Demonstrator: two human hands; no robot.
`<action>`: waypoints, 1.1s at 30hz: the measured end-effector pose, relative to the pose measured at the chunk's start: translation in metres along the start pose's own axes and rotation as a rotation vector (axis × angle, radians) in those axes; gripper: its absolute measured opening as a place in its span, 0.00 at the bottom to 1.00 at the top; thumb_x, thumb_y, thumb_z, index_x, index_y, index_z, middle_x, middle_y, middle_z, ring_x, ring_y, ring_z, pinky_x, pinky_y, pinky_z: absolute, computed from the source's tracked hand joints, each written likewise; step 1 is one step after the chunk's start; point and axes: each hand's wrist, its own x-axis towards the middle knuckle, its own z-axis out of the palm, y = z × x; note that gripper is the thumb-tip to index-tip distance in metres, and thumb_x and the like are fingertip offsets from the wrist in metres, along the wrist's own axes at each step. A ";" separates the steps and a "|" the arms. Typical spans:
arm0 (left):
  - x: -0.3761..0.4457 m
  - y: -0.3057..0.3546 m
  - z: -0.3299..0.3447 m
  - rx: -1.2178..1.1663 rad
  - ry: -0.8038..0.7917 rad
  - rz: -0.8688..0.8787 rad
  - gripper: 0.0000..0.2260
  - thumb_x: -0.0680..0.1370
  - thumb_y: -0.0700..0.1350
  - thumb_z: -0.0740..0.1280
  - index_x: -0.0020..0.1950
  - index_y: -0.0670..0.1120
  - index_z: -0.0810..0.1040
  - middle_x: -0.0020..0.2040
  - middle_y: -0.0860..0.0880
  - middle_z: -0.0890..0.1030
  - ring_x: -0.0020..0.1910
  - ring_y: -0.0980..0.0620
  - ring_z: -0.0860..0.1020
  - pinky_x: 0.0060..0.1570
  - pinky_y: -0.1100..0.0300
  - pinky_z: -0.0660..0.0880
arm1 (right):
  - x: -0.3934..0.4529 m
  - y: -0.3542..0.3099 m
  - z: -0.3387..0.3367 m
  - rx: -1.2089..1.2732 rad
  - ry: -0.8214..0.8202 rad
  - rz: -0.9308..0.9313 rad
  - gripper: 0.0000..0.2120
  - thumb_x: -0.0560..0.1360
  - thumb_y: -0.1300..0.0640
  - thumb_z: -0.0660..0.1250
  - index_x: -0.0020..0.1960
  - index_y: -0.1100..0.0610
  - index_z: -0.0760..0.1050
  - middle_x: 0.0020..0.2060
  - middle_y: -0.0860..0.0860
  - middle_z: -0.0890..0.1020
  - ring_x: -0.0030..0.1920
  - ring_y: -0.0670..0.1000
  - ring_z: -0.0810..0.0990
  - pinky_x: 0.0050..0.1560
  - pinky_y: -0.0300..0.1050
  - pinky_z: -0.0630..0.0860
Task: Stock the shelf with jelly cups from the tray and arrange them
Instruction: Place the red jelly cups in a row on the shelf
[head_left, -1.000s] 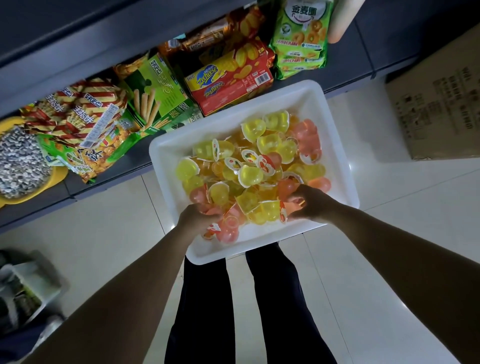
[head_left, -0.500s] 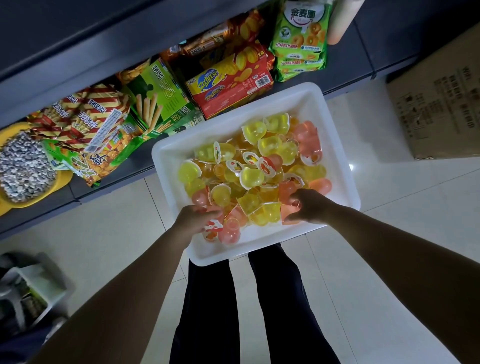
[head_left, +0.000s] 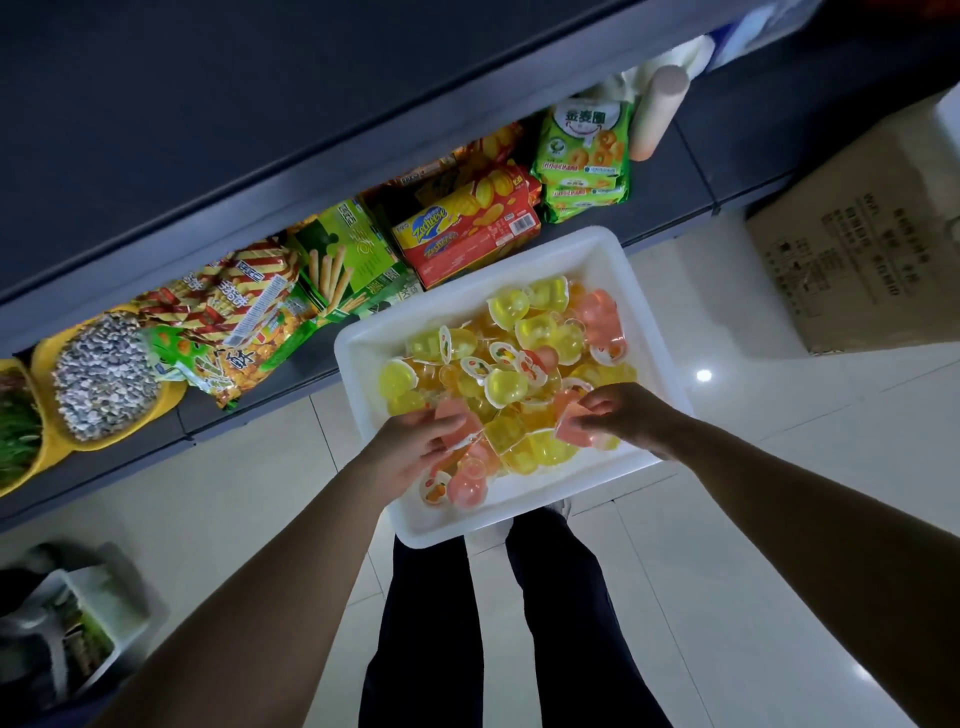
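From the head view we see a white tray (head_left: 644, 291) heaped with yellow and pink jelly cups (head_left: 506, 387), just near the shelf (head_left: 670, 208). Our left hand (head_left: 410, 452) curls round a pink cup (head_left: 451, 413); our right hand (head_left: 626, 415) pinches another pink cup (head_left: 571, 426) at the near right.

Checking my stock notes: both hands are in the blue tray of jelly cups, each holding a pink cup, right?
Not quite: the tray is white, not blue, as the head view shows. The rest stands: the left hand and right hand are both in it, each holding a pink jelly cup.
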 end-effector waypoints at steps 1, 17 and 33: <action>-0.009 0.007 0.005 -0.047 -0.009 0.017 0.17 0.72 0.37 0.69 0.60 0.39 0.76 0.53 0.43 0.81 0.52 0.48 0.79 0.54 0.58 0.75 | -0.009 -0.011 -0.004 0.091 0.012 -0.013 0.23 0.69 0.57 0.75 0.61 0.65 0.76 0.55 0.55 0.81 0.55 0.53 0.80 0.56 0.46 0.75; -0.238 0.155 0.083 -0.229 -0.212 0.508 0.05 0.74 0.37 0.67 0.49 0.41 0.77 0.42 0.45 0.83 0.44 0.50 0.81 0.39 0.63 0.79 | -0.211 -0.223 -0.089 0.721 -0.017 -0.576 0.41 0.51 0.53 0.85 0.58 0.69 0.76 0.51 0.61 0.82 0.49 0.55 0.83 0.48 0.42 0.79; -0.462 0.340 0.096 -0.086 -0.146 1.359 0.12 0.72 0.33 0.70 0.53 0.45 0.78 0.46 0.53 0.84 0.46 0.58 0.81 0.48 0.64 0.76 | -0.399 -0.482 -0.144 0.646 0.069 -1.223 0.26 0.62 0.57 0.74 0.59 0.63 0.75 0.55 0.54 0.82 0.55 0.50 0.82 0.54 0.39 0.77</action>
